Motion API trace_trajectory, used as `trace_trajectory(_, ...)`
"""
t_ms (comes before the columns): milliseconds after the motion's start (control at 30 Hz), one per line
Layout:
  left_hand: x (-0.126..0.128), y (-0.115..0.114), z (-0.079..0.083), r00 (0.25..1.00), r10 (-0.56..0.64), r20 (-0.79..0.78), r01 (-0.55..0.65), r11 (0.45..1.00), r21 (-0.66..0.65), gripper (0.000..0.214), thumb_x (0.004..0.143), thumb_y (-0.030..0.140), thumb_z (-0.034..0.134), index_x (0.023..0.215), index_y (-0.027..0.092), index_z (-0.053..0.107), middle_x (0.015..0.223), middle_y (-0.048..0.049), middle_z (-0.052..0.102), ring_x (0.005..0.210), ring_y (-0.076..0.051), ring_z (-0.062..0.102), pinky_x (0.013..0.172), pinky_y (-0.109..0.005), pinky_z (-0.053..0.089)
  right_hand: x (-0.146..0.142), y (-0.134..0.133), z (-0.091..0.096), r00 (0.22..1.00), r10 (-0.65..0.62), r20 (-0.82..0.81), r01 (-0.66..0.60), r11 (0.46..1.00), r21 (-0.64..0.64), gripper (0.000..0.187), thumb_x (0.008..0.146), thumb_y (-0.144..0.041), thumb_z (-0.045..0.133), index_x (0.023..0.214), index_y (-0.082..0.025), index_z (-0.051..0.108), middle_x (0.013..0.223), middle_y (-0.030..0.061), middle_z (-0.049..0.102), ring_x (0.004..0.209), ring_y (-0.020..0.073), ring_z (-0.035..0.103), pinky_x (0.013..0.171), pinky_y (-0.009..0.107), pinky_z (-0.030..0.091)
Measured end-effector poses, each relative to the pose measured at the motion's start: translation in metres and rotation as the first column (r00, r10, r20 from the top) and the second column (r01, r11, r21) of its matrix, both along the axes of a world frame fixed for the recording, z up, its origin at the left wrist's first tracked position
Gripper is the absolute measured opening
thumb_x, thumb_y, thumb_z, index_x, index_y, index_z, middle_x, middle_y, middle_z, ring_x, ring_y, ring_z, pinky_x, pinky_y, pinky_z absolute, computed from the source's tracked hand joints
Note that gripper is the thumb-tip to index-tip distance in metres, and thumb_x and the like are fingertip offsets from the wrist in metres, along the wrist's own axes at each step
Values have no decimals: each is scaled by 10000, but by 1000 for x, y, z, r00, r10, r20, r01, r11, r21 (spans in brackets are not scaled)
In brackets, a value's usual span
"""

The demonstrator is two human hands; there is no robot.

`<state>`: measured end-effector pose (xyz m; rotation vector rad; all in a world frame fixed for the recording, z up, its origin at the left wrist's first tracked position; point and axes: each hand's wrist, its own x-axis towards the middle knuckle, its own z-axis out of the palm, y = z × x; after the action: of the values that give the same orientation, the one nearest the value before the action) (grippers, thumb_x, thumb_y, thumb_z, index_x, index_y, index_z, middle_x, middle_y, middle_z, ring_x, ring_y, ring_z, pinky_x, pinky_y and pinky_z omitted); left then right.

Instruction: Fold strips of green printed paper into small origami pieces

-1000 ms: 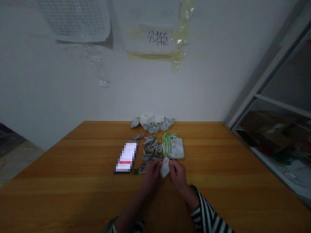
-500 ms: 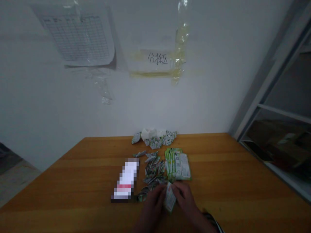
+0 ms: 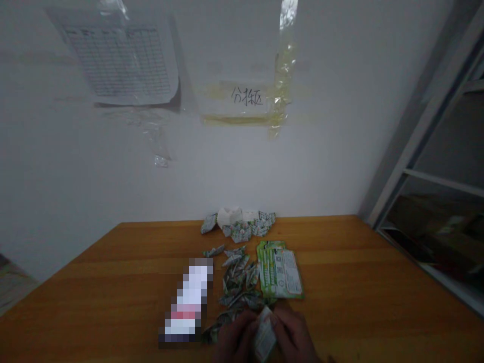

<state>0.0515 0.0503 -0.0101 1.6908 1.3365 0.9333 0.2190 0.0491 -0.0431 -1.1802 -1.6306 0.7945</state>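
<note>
A white printed piece with green edges (image 3: 264, 339), paper or a flat packet, is pinched between both hands near the table's front edge. My left hand (image 3: 237, 334) grips its left side with curled fingers. From the right, my right hand (image 3: 294, 330) holds it with thumb and fingers closed. Just beyond the hands lies a pile of small folded printed pieces (image 3: 236, 277), green and grey. To the right of that pile, a fanned stack of flat green-and-white printed sheets or packets (image 3: 287, 275) rests on the wooden table.
A phone-like object with a pixelated screen (image 3: 189, 300) lies left of the pile. Crumpled printed pieces and white tissue-like paper (image 3: 230, 217) sit against the wall. A metal-framed shelf (image 3: 442, 176) stands at the right. Paper signs are taped to the wall.
The camera view has tilted up slightly, so the table items and hands appear lower. Both hands still hold the printed piece, and the table items have not visibly moved.
</note>
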Motion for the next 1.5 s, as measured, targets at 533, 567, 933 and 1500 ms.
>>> trace_trajectory(533,-3,7,1,997,80,1,-80,997,22,321,863,432,474,706,231,669,699,-27,703,690,-212,636,662,-259,474,-2,4,3,982,-137,-133,122,986,-115,578,808,-714,464,579,-199,594,539,15,495,542,162,453,510,247,401)
trace_trajectory(567,-6,9,0,998,55,-4,-55,998,19,322,859,437,479,696,233,668,678,-24,701,670,-211,635,646,-257,476,-3,5,2,980,-136,-145,119,985,-121,586,793,-727,470,573,-201,603,521,13,485,525,160,445,495,246,399)
trace_trajectory(933,-21,16,7,998,51,-40,-51,999,-7,305,861,437,510,742,226,695,729,-44,729,670,-218,650,632,-264,495,2,2,-4,896,181,-405,-284,935,-212,543,878,-557,503,1339,-273,543,1018,112,672,644,182,608,558,292,517)
trace_trajectory(1500,-17,9,13,1000,5,23,-5,1000,-5,277,916,357,477,839,215,702,789,-22,737,708,-190,659,644,-238,479,4,-8,17,875,194,-444,-305,932,-194,437,909,-402,530,1323,-262,533,953,84,692,628,159,604,580,275,517)
